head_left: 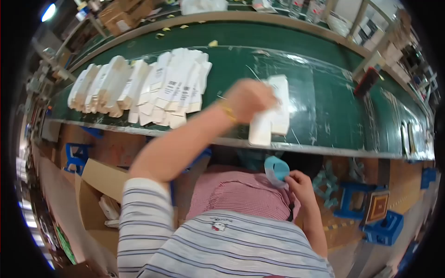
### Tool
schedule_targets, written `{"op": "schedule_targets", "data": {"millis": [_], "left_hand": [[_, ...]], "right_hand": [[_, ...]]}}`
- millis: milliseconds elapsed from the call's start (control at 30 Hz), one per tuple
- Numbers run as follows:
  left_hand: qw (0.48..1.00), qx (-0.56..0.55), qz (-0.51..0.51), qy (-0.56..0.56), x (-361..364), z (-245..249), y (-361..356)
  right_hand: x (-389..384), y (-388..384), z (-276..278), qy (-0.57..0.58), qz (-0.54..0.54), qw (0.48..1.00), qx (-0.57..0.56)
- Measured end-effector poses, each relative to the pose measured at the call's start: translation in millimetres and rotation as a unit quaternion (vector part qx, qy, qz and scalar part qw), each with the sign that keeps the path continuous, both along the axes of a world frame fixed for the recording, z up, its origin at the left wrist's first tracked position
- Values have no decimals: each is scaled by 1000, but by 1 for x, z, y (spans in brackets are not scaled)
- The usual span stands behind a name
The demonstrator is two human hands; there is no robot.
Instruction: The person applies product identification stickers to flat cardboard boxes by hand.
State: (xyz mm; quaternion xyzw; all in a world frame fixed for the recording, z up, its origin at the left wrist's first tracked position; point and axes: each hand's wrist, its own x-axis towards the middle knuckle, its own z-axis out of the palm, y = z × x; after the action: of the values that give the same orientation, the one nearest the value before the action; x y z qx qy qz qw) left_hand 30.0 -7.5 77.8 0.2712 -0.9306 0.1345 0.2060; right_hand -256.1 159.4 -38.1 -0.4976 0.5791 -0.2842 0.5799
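Observation:
My left hand [252, 99], with a yellow band at the wrist, is blurred over the green table, its fingers curled at the upper part of the white flat cartons [280, 111]. One carton [260, 131] lies below the hand near the table's front edge; whether the fingers grip it is unclear. Down at my lap, my right hand [300, 184] pinches the edge of a roll of light blue stickers or tape [277, 169]. To the left on the table lie many white printed cartons [174, 88], overlapping in a fanned pile.
Stacked white cartons [99, 88] stand at the table's left. A red and black tool [367, 82] lies at the right. Below are an open cardboard box [99, 180] and blue stools [384, 228]. Bottles [315, 10] stand on the back shelf.

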Motion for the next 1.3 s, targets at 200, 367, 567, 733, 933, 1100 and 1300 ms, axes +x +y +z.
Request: {"op": "schedule_targets", "data": {"millis": [200, 367, 567, 733, 933, 1100, 1300], "left_hand": [[981, -98, 169, -17, 141, 40, 20], [842, 323, 282, 328, 93, -16, 99], [521, 688, 116, 491, -52, -92, 148], [490, 669, -13, 558, -67, -67, 140], [571, 639, 13, 515, -61, -21, 136], [892, 248, 38, 377, -46, -16, 137], [795, 430, 8, 427, -53, -24, 140]], "right_hand": [[0, -9, 16, -24, -27, 999, -29], [1, -13, 16, -45, -6, 998, -35], [-2, -6, 21, -58, -17, 998, -29], [-9, -2, 40, 92, -106, 957, -252], [9, -6, 103, 81, 76, 962, -250], [17, -7, 113, -30, 10, 979, -199], [30, -7, 102, -79, -34, 976, -199]]}}
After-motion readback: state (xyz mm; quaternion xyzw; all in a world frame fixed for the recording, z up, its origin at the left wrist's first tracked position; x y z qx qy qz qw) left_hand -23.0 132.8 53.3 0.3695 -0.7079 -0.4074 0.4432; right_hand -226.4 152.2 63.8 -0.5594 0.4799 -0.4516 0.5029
